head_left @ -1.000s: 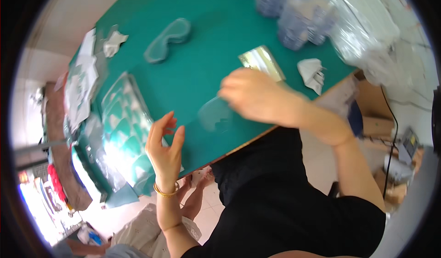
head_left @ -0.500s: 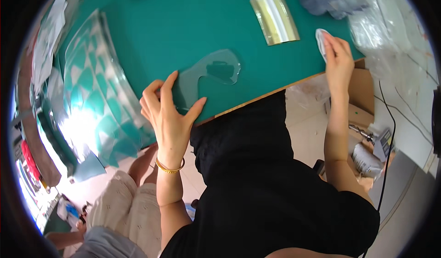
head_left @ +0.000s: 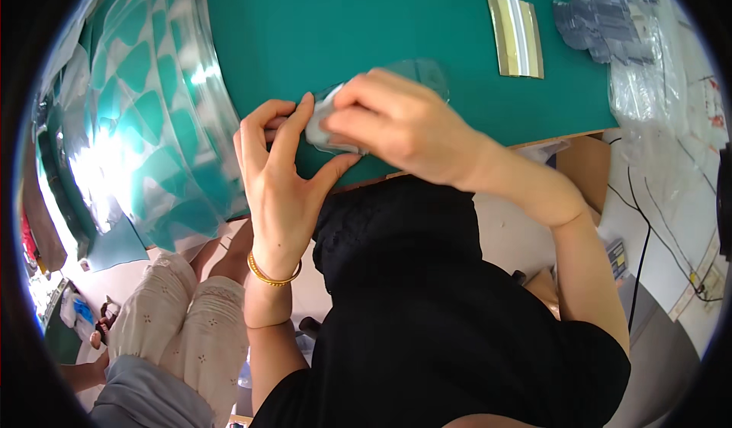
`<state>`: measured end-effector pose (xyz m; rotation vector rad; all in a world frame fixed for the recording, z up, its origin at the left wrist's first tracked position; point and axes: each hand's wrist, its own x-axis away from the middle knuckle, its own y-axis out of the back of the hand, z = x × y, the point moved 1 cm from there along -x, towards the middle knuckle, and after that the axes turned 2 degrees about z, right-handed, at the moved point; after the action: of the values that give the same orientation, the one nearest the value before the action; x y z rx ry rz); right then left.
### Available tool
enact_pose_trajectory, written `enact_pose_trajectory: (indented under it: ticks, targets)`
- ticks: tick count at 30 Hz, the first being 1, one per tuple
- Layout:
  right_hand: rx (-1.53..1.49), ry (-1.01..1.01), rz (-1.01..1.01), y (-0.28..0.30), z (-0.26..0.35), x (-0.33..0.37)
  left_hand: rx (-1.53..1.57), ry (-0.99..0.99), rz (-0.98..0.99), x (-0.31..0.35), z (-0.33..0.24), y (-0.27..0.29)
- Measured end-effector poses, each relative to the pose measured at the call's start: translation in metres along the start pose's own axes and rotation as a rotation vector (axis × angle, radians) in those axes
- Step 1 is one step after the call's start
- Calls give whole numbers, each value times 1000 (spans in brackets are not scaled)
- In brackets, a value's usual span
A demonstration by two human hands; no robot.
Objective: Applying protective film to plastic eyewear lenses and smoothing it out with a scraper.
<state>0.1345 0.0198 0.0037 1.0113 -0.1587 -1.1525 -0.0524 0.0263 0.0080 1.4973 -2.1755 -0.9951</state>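
A clear, curved flat plastic piece (head_left: pixel 428 73) lies on the green tabletop (head_left: pixel 343 16), partly covered by my hands. My left hand (head_left: pixel 274 157) brackets its near end, with the index finger and thumb at opposite edges. In my right hand (head_left: pixel 412 127) is a folded white cloth (head_left: pixel 322 119), pinched and pressed onto the piece right beside the left fingertips. The right hand hides the middle of the piece.
On the left lies a large transparent sheet (head_left: pixel 137 100) with rounded shapes. A shiny gold-edged rectangle (head_left: pixel 518 35) sits at far right, near grey plastic pieces (head_left: pixel 606 20) and clear film (head_left: pixel 648 85). Another person's legs (head_left: pixel 206 314) are at lower left.
My right hand has swung left from the table's right side, bringing the white cloth onto the clear piece. My left hand stays at the piece's end. The view has shifted slightly.
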Motion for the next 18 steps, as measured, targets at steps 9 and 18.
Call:
enact_pose_trajectory:
  ticks: [9, 18]
  targets:
    - [-11, 27, 32, -5, 3, -8, 55, 31, 6, -1, -2, 2]
    - [-53, -29, 120, -2, 9, -4, 65, 48, -10, 1, -1, 2]
